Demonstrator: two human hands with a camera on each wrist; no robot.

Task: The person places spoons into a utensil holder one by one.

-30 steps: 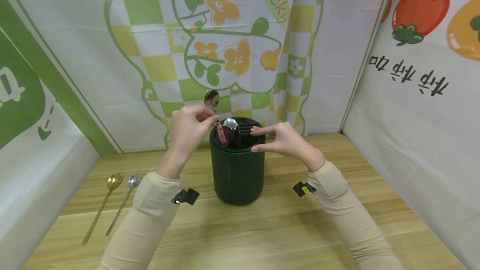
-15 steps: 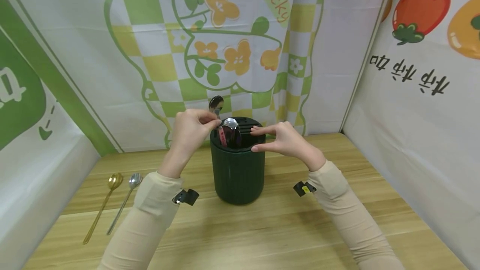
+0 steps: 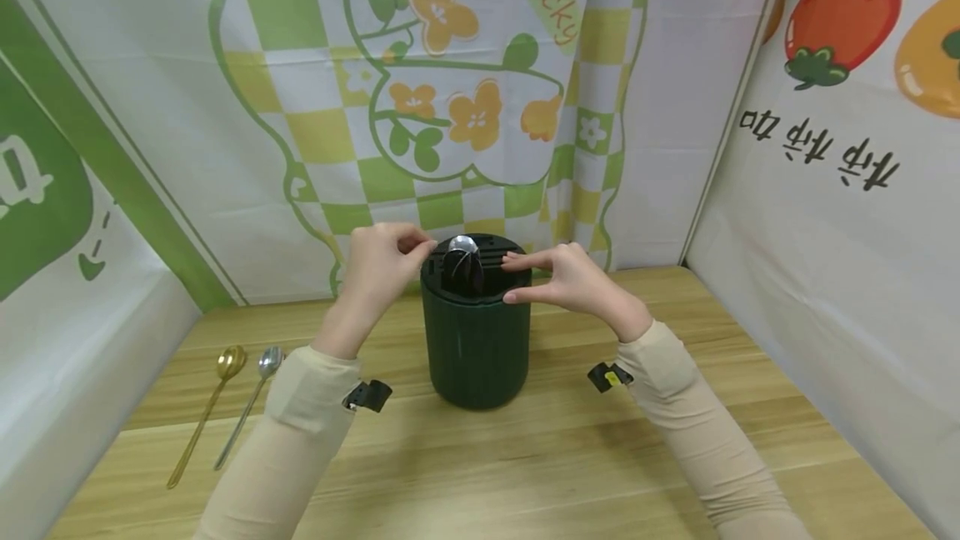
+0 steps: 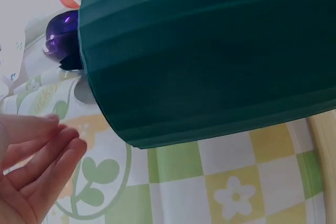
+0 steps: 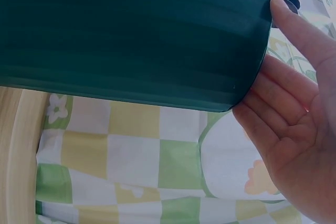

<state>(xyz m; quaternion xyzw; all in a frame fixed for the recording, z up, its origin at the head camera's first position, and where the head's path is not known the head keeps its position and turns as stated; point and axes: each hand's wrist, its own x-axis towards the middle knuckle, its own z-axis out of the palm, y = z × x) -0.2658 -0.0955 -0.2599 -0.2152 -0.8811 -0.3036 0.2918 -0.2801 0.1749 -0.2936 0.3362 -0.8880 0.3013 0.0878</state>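
Observation:
A dark green ribbed utensil holder (image 3: 477, 348) with a black slotted top stands upright on the table. Shiny spoon heads (image 3: 462, 263) stick up from its top, and the left wrist view shows dark purple reflections on the spoon heads (image 4: 64, 38) beside a grey spoon head (image 4: 84, 90). Just off the left rim is my left hand (image 3: 382, 277), thumb and fingertips close together with nothing between them. My right hand (image 3: 577, 280) grips the holder's right side at the rim, thumb (image 5: 294, 19) toward the front and fingers behind.
To the left on the wooden table (image 3: 480, 482) lie a gold spoon (image 3: 213, 398) and a silver spoon (image 3: 258, 386), side by side. A patterned cloth (image 3: 465, 140) hangs right behind the holder, and white printed walls (image 3: 847, 215) rise at both sides.
The spoon with the red-labelled handle, pinched in my left hand earlier, has gone down into the holder, and the left fingers have let go. My right hand keeps its place.

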